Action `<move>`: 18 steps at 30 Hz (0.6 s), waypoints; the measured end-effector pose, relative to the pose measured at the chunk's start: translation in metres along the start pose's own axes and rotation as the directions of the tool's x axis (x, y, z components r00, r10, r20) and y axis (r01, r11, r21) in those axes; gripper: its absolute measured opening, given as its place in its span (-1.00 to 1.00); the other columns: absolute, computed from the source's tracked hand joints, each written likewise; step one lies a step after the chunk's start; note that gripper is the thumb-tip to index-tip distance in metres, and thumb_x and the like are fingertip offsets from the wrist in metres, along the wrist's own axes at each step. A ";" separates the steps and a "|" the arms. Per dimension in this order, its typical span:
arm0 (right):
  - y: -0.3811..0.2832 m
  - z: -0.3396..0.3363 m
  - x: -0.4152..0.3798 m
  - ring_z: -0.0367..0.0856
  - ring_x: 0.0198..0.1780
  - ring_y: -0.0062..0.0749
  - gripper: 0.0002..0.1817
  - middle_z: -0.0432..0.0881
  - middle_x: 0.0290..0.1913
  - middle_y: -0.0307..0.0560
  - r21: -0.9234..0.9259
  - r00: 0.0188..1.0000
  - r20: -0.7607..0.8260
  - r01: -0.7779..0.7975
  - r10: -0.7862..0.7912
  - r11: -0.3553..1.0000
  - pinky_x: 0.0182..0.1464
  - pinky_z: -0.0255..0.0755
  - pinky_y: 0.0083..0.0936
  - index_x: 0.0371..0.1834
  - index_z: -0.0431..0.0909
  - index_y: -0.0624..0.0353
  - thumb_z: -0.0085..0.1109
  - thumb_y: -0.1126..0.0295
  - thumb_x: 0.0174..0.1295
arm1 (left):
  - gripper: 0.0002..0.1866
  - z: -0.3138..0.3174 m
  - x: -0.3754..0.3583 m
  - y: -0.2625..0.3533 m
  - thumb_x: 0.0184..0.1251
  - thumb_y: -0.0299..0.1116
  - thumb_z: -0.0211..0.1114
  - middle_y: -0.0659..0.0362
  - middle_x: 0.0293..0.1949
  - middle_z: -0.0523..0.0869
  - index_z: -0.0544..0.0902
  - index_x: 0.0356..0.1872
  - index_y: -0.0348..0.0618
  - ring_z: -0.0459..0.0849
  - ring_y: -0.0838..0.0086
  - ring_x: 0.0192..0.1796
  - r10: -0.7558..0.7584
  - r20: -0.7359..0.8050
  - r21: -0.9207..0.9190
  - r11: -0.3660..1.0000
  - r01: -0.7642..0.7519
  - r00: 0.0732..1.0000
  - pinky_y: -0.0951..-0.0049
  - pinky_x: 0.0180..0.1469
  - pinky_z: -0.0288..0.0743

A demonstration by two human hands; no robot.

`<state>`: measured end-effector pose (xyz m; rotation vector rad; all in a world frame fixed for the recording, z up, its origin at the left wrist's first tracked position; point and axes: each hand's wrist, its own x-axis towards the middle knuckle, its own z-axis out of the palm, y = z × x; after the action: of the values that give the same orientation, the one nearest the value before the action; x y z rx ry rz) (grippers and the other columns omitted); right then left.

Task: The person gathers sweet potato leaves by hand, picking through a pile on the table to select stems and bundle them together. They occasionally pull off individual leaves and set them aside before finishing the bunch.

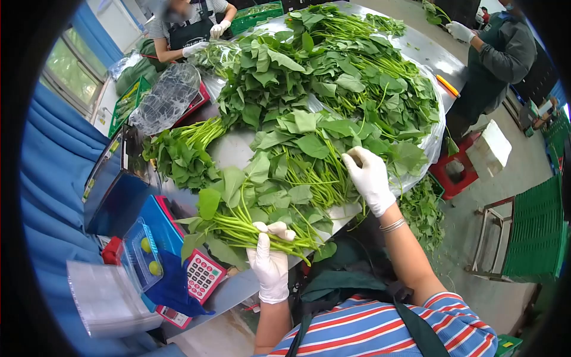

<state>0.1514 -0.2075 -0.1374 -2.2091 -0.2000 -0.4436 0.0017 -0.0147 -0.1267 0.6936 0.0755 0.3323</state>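
My left hand [270, 265], in a white glove, is wrapped round a bunch of leafy green stems [238, 229] at the table's near edge. The cut ends of the stems point right and the leaves spread to the left. Over the near side of the big pile of leafy greens [380, 89] is my right hand [369, 175], also gloved. Its thumb and fingers are pinched together against the leaves; what they hold, if anything, is hidden. More loose stems [309, 178] lie between my two hands.
A separate bunch of greens [184, 154] lies left on the metal table [235, 149]. Nearby are a pink-edged calculator [203, 275] and a scale [190, 104]. An orange-handled tool [447, 85] rests at right. Gloved co-workers stand at the far left [196, 30] and right [502, 53].
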 end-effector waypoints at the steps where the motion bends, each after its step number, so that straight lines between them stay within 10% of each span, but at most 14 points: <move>1: 0.005 -0.003 0.002 0.54 -0.42 -0.15 -0.74 0.56 -0.50 -0.04 -0.207 0.996 0.077 -0.031 0.047 0.978 -0.36 0.40 -0.34 -0.51 0.53 0.16 0.18 0.18 0.05 | -0.85 -0.001 -0.001 -0.001 0.36 -0.40 0.01 -0.02 -0.20 0.58 0.42 -0.11 -0.15 0.56 0.30 -0.26 -0.020 -0.001 -0.044 0.999 0.019 1.000 0.26 -0.11 0.46; 5: 0.015 0.007 0.000 0.53 -0.40 -0.19 -0.75 0.53 -0.50 -0.08 -0.254 0.971 0.237 0.091 -0.029 0.963 -0.33 0.40 -0.30 -0.54 0.56 0.09 0.23 0.13 -0.04 | -0.85 0.006 -0.001 -0.009 0.34 -0.40 0.04 -0.01 -0.24 0.57 0.41 -0.12 -0.17 0.52 0.29 -0.32 -0.036 0.022 -0.070 0.997 0.038 0.999 0.24 -0.16 0.41; 15: -0.013 -0.037 0.015 0.54 -0.44 -0.45 -0.86 0.60 -0.44 -0.16 0.041 0.999 -0.040 -0.018 0.020 0.999 -0.32 0.42 -0.58 -0.41 0.61 0.18 0.22 0.35 0.03 | -0.86 0.016 0.009 -0.008 0.38 -0.32 0.01 0.23 -0.45 0.42 0.37 -0.18 -0.14 0.39 0.47 -0.44 -0.008 0.046 0.127 0.992 0.002 0.999 0.35 -0.24 0.35; 18: -0.038 -0.038 0.010 0.44 -0.37 -0.76 -0.80 0.58 -0.38 -0.32 0.732 0.966 0.130 -0.247 0.225 0.635 -0.28 0.34 -0.73 -0.28 0.56 0.28 0.15 0.35 0.18 | -0.87 0.019 0.010 -0.013 0.38 -0.35 0.01 0.20 -0.46 0.45 0.39 -0.17 -0.16 0.42 0.46 -0.45 -0.011 0.028 0.149 0.989 0.007 1.000 0.33 -0.24 0.37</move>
<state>0.1401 -0.2137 -0.0847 -1.3868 -0.0759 -0.1315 0.0186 -0.0323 -0.1201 0.8458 0.0768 0.3103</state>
